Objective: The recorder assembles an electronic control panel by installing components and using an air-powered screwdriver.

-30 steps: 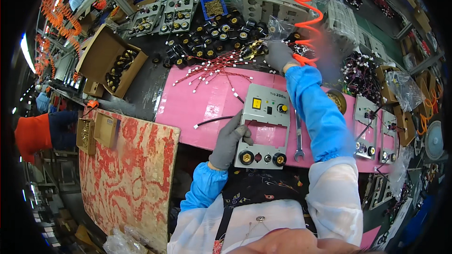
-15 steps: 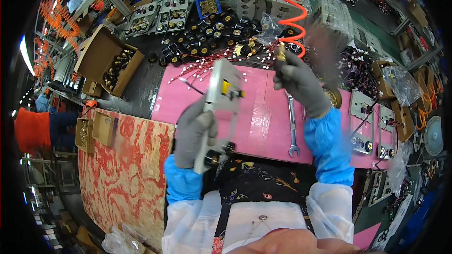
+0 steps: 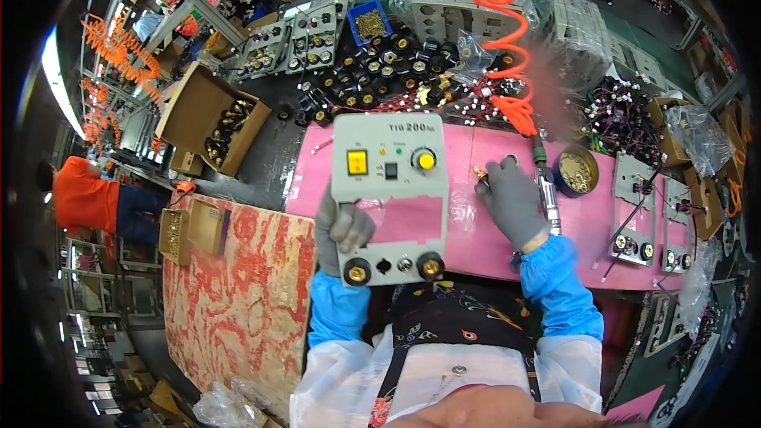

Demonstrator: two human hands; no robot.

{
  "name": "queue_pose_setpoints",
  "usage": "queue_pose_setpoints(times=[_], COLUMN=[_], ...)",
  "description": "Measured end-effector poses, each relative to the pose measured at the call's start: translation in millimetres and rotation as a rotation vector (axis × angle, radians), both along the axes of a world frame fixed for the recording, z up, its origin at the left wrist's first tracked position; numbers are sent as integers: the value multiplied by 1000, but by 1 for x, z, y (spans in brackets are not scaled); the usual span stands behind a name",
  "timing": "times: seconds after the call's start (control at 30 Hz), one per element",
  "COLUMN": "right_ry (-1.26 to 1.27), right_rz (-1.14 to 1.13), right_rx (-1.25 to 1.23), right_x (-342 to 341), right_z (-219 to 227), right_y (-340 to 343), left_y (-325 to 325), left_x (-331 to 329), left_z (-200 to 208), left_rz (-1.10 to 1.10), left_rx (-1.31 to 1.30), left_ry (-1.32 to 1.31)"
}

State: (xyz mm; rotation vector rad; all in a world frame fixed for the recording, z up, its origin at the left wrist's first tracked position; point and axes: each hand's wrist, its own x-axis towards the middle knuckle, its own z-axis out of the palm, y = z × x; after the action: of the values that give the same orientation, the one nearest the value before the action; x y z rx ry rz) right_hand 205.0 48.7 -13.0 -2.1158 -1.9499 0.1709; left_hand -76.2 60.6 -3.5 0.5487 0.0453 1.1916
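Note:
A grey front panel (image 3: 388, 190) with a yellow rocker switch, a yellow-capped knob and a large rectangular cutout is held upright. My left hand (image 3: 342, 230) grips it by the left edge of the cutout, fingers wrapped through. Two round black sockets with brass centres (image 3: 359, 271) are fitted along its bottom edge. My right hand (image 3: 511, 200), in a grey glove, pinches a small brass fitting (image 3: 480, 174) to the panel's right. Beside that hand lies a pneumatic screwdriver (image 3: 548, 198) on an orange coiled hose (image 3: 507, 24). The ring end of a wrench (image 3: 511, 160) shows behind my fingers.
A round tin of rings (image 3: 576, 171) stands right of the screwdriver. Black sockets (image 3: 372, 71) are heaped behind the pink mat (image 3: 468, 143). Finished-looking panels (image 3: 634, 214) lie at the right, an open carton (image 3: 246, 139) at the left. A person in orange (image 3: 86, 198) is far left.
The panel has turned from edge-on to face-on. My right hand has come down and nearer, beside the screwdriver, with the brass fitting still between its fingers.

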Motion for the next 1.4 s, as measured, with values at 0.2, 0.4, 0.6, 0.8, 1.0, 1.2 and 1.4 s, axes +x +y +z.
queue_pose_setpoints(times=[0.2, 0.4, 0.6, 0.8, 1.0, 1.2, 1.4], right_ry=[55, -2, 174, 104, 73, -54, 521], right_rz=[703, 732, 586, 618, 608, 642, 798], right_rx=[634, 261, -197, -371, -346, 73, 241], right_x=[-11, -16, -15, -15, -18, -25, -2], right_z=[74, 64, 87, 102, 96, 70, 70], right_y=[0, 14, 47, 59, 57, 44, 50], left_y=[-21, -17, -24, -24, -23, -16, -14], left_x=[21, 27, 38, 43, 41, 43, 38], left_z=[-17, -47, -41, -46, -50, -26, -1], left_rz=[-60, -180, -116, -132, -144, -101, -80], left_rx=[-49, -7, -30, -56, -72, -86, -156], left_ry=[-185, -352, -398, -486, -466, -354, -384])
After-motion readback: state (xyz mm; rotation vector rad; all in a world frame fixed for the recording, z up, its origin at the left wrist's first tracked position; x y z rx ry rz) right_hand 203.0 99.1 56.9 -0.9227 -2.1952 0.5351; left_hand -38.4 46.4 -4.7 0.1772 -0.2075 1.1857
